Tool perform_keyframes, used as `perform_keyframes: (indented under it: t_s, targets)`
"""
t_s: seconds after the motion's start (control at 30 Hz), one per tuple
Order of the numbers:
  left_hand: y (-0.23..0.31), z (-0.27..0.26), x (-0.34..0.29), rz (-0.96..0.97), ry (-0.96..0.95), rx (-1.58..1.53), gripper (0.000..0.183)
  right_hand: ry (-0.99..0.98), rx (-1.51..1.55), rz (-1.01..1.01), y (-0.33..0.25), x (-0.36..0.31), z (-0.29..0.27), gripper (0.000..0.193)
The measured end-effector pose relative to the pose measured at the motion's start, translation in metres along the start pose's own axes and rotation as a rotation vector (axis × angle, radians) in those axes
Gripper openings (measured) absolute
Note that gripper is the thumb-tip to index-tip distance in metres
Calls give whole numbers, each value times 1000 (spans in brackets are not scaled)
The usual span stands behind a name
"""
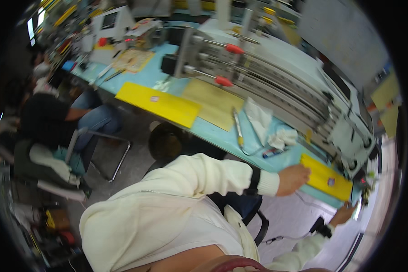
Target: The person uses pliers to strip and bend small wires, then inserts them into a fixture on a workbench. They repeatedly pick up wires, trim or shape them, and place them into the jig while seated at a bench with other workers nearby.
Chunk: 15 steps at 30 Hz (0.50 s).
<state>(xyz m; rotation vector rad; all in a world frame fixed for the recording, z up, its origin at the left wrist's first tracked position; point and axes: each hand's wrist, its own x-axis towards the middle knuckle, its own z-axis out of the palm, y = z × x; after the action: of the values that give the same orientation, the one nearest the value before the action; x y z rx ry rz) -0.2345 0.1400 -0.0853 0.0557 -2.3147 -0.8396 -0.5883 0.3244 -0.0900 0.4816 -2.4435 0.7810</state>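
Observation:
My left hand [293, 180] is closed, with its fingertips at the near left corner of a long yellow board [327, 176]. Whether the fingers pinch that corner or something small is hidden. The board lies along the front edge of the blue-covered bench and has a small pale label. Beyond its right end, my right hand [342, 215] reaches to the bench corner; its fingers are small and blurred. Dark bands circle both my wrists over white sleeves. A marker pen [272, 153] and crumpled white tissue [283, 138] lie left of the board.
Behind the board stands a long metal machine [267, 86] with rails and red-tipped rods. Another yellow board [158, 104], a tan sheet [213, 103] and a yellow-handled tool [237, 129] lie farther left. A seated person [54, 115] is at the left. A chair [260, 226] stands beneath my arms.

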Motion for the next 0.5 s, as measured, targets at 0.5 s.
perform_keyframes:
  t_s: [0.5]
  targets:
    - [-52,70,29,112,-55,423,18,-144,466,-410,-143,-37,-5,58]
